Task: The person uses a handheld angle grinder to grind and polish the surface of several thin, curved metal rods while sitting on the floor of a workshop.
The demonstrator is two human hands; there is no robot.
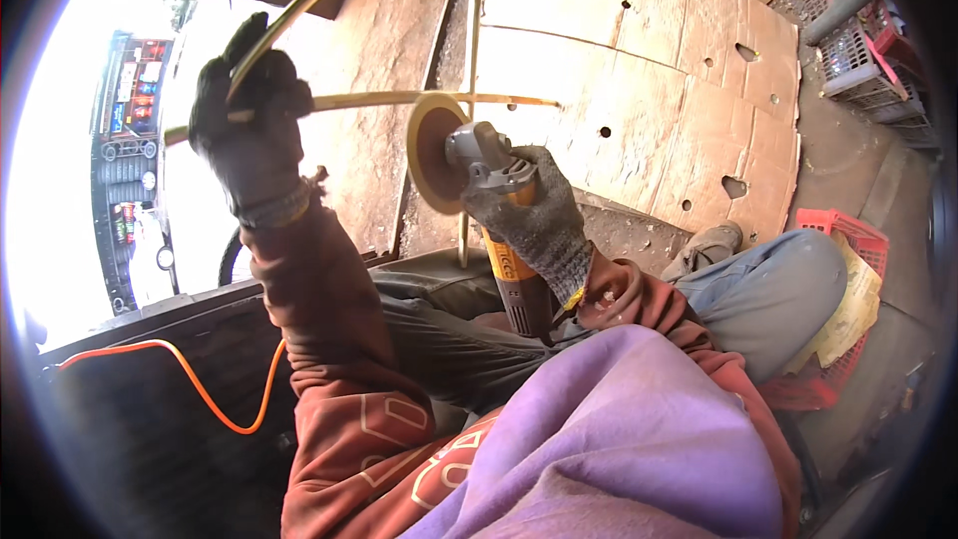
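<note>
Two gloved hands are busy: your left hand [249, 120] grips a thin brass rod frame [399, 98], your right hand [534, 215] holds the angle grinder [479, 180], disc touching the rod.

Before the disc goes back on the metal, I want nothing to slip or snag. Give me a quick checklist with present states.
1. Left hand gloved, gripping the thin brass-coloured rod frame: ok.
2. Right hand gloved, around the angle grinder: ok.
3. Grinding disc at the rod: cannot tell if touching.
4. Disc guard: cannot tell.
5. Orange cable away from the disc: ok.
</note>
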